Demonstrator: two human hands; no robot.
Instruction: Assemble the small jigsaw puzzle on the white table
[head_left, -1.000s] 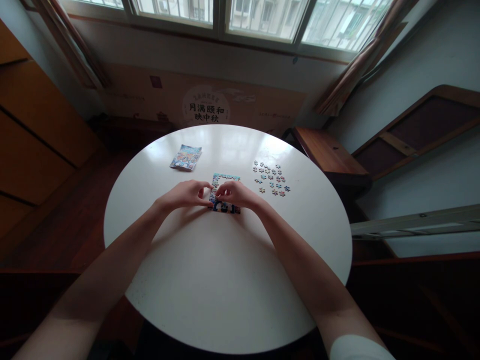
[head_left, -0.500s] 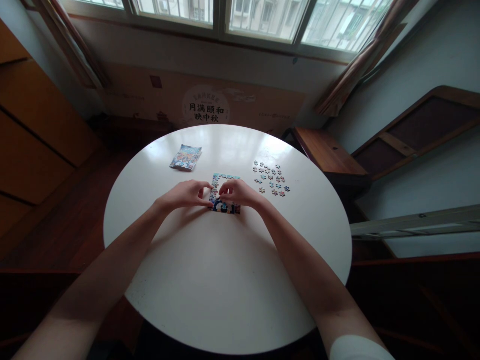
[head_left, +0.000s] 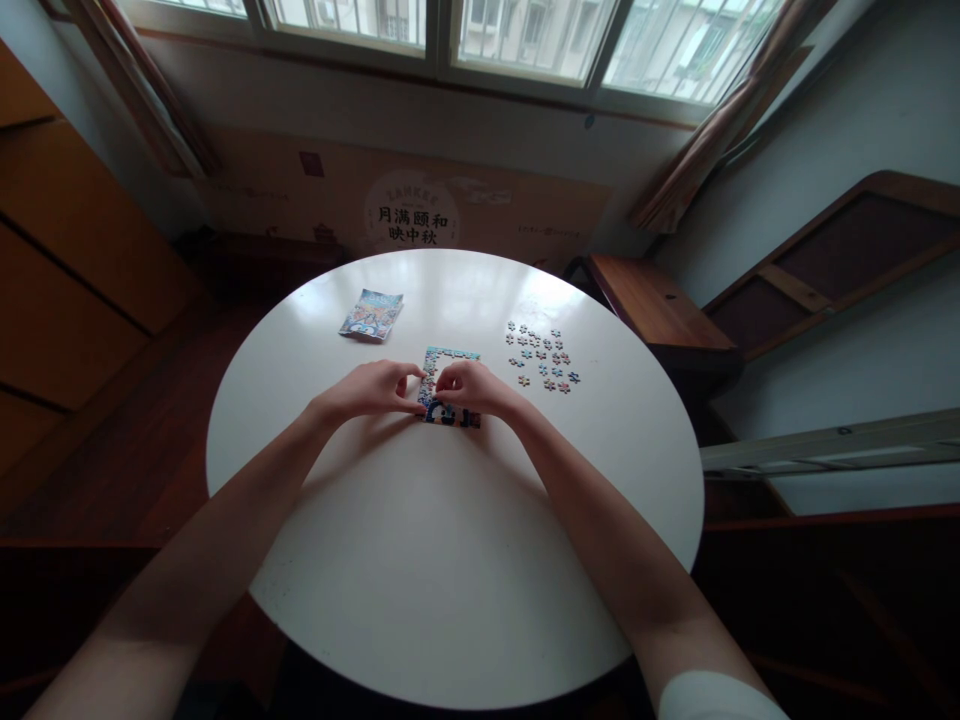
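A small, partly assembled jigsaw puzzle (head_left: 450, 415) lies on the white round table in front of me. Its outer border is joined, and a pale gap shows inside. My left hand (head_left: 379, 388) rests at the puzzle's left edge, thumb and forefinger apart and touching the border. Over the inner part of the puzzle, my right hand (head_left: 474, 388) is closed in a pinch on a small puzzle piece, mostly hidden by the fingers. The puzzle's right side is partly covered by this hand. Several loose puzzle pieces (head_left: 541, 355) lie spread out to the right.
A colourful printed packet (head_left: 372, 315) lies on the table (head_left: 442, 560) at the back left. Beyond the table's right edge stands a wooden desk (head_left: 652, 305). Windows and a printed banner (head_left: 487, 215) are behind the table.
My right hand has shifted very slightly left and down over the puzzle, still pinched. My left hand, the packet and the loose pieces stay where they were.
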